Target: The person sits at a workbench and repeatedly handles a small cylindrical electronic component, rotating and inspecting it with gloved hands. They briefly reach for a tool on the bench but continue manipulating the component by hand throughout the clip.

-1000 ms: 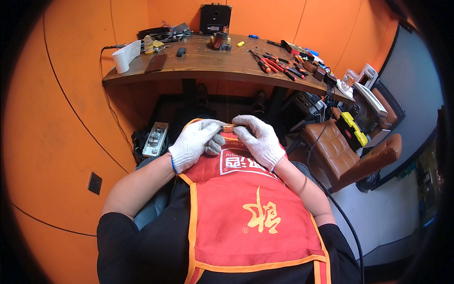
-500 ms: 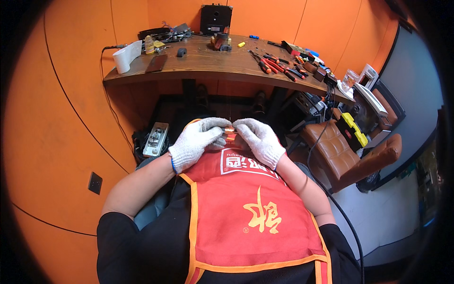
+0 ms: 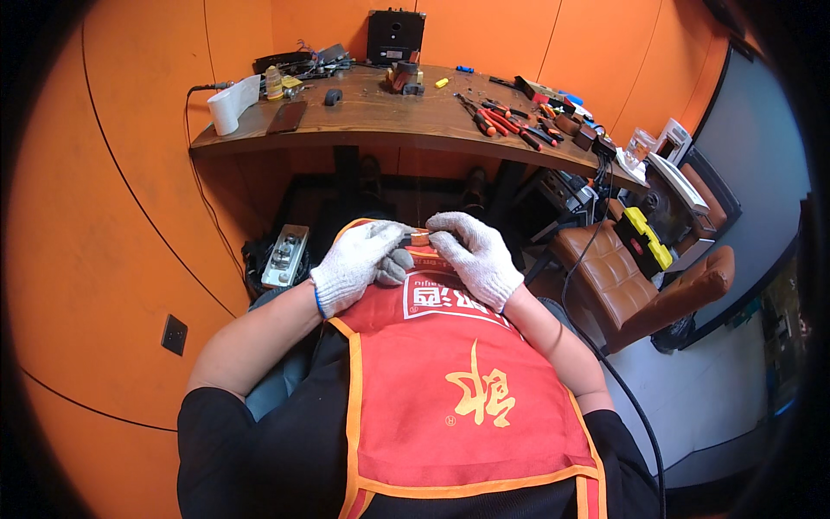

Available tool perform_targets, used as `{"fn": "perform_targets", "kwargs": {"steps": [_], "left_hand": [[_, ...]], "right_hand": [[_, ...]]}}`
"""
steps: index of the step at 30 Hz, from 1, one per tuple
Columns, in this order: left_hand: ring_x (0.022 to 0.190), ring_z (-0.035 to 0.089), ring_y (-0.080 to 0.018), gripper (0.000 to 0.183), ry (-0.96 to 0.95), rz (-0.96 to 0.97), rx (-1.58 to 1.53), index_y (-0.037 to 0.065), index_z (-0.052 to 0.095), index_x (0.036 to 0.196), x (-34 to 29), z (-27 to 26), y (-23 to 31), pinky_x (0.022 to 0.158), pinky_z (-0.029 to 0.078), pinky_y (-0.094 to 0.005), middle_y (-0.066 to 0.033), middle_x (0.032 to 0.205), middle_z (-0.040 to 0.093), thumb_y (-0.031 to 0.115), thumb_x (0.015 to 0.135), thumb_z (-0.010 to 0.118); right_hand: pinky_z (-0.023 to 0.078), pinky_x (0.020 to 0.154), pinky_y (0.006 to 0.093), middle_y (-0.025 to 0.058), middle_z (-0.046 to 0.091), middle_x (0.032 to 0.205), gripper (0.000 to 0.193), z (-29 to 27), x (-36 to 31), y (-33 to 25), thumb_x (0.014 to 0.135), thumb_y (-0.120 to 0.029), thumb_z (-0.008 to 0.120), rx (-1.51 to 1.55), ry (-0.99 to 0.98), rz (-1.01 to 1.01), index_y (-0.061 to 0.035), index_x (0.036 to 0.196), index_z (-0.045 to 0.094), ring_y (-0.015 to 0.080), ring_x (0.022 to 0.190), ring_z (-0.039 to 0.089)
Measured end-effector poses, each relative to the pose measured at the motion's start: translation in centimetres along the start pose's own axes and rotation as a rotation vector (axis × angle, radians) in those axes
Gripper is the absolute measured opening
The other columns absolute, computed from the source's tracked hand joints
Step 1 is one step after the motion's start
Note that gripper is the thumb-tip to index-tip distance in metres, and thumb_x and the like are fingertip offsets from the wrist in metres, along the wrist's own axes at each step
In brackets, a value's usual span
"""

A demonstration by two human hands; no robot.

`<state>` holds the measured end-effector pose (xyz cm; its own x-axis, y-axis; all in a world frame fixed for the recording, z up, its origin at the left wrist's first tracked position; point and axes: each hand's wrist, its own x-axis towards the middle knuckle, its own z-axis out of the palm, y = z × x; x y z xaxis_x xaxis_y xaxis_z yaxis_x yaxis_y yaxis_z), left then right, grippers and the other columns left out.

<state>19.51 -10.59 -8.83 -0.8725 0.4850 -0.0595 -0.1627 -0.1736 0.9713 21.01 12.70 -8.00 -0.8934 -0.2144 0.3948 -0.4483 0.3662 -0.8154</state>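
Note:
A small copper-coloured coil (image 3: 419, 238) with dark ends spans the gap between my fingertips, just above the apron. White knit work gloves cover both hands. Its left end is pinched by my left hand (image 3: 354, 266), whose lower fingers curl underneath. The thumb and index finger of my right hand (image 3: 474, 258) close on the right end. From the coil a very thin strand seems to run up toward the table; its far end is too faint to follow. Below the hands hangs a red apron (image 3: 536, 415) with orange edging.
Ahead stands a brown wooden table (image 3: 363, 121) with red-handled pliers (image 3: 510, 125), a paper roll (image 3: 225, 112), a small yellow bottle (image 3: 274, 82) and a black box (image 3: 395, 36). A brown chair (image 3: 596, 264) holds a yellow-and-black case (image 3: 648, 238); a black cable (image 3: 609, 363) hangs at right.
The fingers of both hands have shifted slightly around the coil. My left lower fingers sit a little farther down, and my right thumb is more bent. Table and chair look unchanged.

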Motion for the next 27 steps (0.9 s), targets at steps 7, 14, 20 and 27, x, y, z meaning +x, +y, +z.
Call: {"fn": "perform_targets", "kwargs": {"steps": [7,14,20,27], "left_hand": [[0.075,0.066,-0.0110,0.030,0.037,0.049,-0.051,0.003,0.062,0.134,0.24,0.44,-0.27,0.073,0.057,-0.0253,-0.0074,0.098,0.071,0.020,0.110,0.054],[0.079,0.066,-0.0097,0.030,0.051,0.077,0.015,0.004,0.062,0.135,-0.07,0.24,0.01,0.073,0.057,-0.0244,-0.0061,0.098,0.071,0.018,0.111,0.053],[0.083,0.066,-0.0098,0.031,0.025,0.041,-0.006,0.003,0.060,0.137,0.07,0.38,-0.10,0.077,0.058,-0.0260,-0.0071,0.102,0.070,0.018,0.110,0.055],[0.081,0.065,-0.0107,0.030,0.046,0.026,0.009,0.003,0.060,0.135,0.12,0.08,-0.22,0.078,0.057,-0.0259,-0.0065,0.099,0.069,0.017,0.109,0.056]], "right_hand": [[0.055,0.087,0.0292,0.0108,0.075,0.104,0.030,0.09,0.05,0.08,0.105,-0.021,0.062,0.118,-0.046,0.129,0.0022,0.124,0.067,0.0154,0.094,0.070],[0.055,0.087,0.0288,0.0101,0.074,0.105,0.033,-0.25,0.14,0.25,0.107,-0.022,0.061,0.212,-0.102,0.262,0.0033,0.128,0.066,0.0144,0.095,0.069],[0.054,0.076,0.0258,0.0072,0.073,0.095,0.034,0.48,0.04,0.13,0.108,-0.025,0.059,0.165,0.014,0.072,0.0015,0.128,0.065,0.0114,0.082,0.066],[0.054,0.076,0.0252,0.0074,0.072,0.098,0.031,0.32,0.32,0.35,0.108,-0.020,0.058,0.114,-0.052,-0.015,0.0022,0.128,0.064,0.0109,0.082,0.066]]}}
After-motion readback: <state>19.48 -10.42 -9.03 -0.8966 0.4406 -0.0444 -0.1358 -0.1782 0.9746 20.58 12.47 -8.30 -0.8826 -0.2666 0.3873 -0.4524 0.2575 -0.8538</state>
